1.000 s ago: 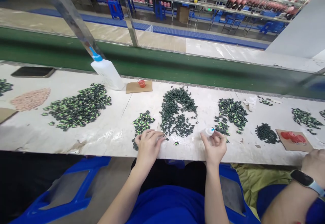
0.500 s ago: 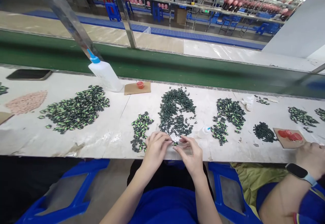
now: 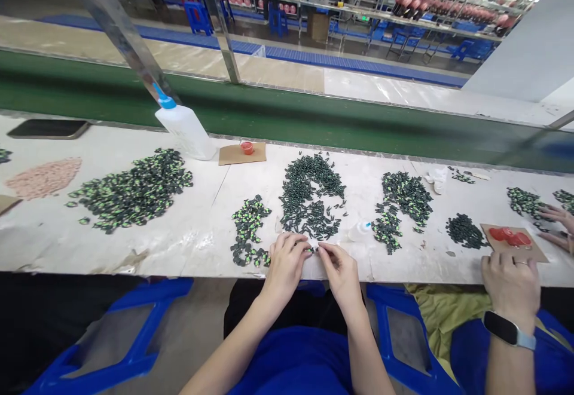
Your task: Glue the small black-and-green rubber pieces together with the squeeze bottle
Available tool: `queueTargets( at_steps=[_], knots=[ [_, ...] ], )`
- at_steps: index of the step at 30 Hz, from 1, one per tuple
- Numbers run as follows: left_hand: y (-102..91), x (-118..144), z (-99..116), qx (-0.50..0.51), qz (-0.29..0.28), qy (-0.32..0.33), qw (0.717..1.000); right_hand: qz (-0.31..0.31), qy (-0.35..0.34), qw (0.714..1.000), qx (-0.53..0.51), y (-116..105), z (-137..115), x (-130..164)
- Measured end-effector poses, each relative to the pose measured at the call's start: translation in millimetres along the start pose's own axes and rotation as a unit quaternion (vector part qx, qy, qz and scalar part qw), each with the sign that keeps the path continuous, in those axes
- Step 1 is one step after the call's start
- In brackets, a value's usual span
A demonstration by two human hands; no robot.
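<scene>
Close together at the table's front edge, my left hand (image 3: pixel 286 262) and my right hand (image 3: pixel 341 268) work with pinched fingertips. My left fingers close on a small dark green piece (image 3: pixel 310 250). The right thumb and forefinger are pressed together beside it, and what lies between them is too small to make out. Just beyond my hands spreads a pile of small dark green rod-like pieces (image 3: pixel 311 177). Left of my left hand is a heap of flat dark pieces with bright green marks (image 3: pixel 251 219). A small white bottle with a blue tip (image 3: pixel 360 232) lies right of the pile.
A large white squeeze bottle (image 3: pixel 186 131) leans near the green back ledge. Beside it, cardboard (image 3: pixel 228 155) carries a small red cup (image 3: pixel 247 147). More piles (image 3: pixel 134 189) lie left and right. At right, a co-worker's hand (image 3: pixel 513 284) rests by cardboard with red cups (image 3: pixel 509 236).
My hands have drawn closer together, the left moving slightly right. The co-worker's watch-wearing arm has shifted left, and another hand now shows at the far right.
</scene>
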State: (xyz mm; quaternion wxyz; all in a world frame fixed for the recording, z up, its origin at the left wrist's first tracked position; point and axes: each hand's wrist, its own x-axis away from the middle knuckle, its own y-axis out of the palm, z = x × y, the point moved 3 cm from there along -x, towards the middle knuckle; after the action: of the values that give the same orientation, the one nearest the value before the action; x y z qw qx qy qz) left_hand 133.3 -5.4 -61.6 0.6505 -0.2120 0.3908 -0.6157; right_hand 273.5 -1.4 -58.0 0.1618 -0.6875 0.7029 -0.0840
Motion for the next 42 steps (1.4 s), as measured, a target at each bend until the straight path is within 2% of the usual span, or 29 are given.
queueTargets(
  at_steps=[5,10,14,20,24,28,31,36,42],
  knots=[
    [-4.1,-2,1,0.044,-0.030,-0.011,0.999,-0.010,0.021,0.999,-0.047,3,-2,1],
    [-8.0,-1,1,0.095,-0.018,-0.026,0.995,-0.031,0.066,0.991,-0.113,8,1,1],
    [-11.6,-2,-1,0.164,0.002,-0.055,0.985,-0.001,0.017,0.992,-0.126,7,-1,0],
    [-14.6,-3,2,0.306,0.013,-0.094,0.947,0.034,-0.095,0.993,-0.065,3,-8,1],
    [-16.5,-3,4,0.315,0.022,-0.107,0.943,0.060,-0.173,0.983,-0.010,3,-13,5],
    [-17.8,-2,5,0.311,0.021,-0.106,0.944,0.057,-0.210,0.976,0.025,2,-17,6],
    [-18.4,-2,5,0.300,0.019,-0.106,0.948,0.041,-0.204,0.978,0.033,-1,-18,5],
    [-18.7,-2,6,0.276,-0.003,-0.123,0.953,0.026,-0.153,0.988,0.006,-2,-14,3],
    [-16.2,-1,10,0.257,-0.049,-0.094,0.960,0.021,-0.158,0.987,0.031,-12,-15,2]
  ],
)
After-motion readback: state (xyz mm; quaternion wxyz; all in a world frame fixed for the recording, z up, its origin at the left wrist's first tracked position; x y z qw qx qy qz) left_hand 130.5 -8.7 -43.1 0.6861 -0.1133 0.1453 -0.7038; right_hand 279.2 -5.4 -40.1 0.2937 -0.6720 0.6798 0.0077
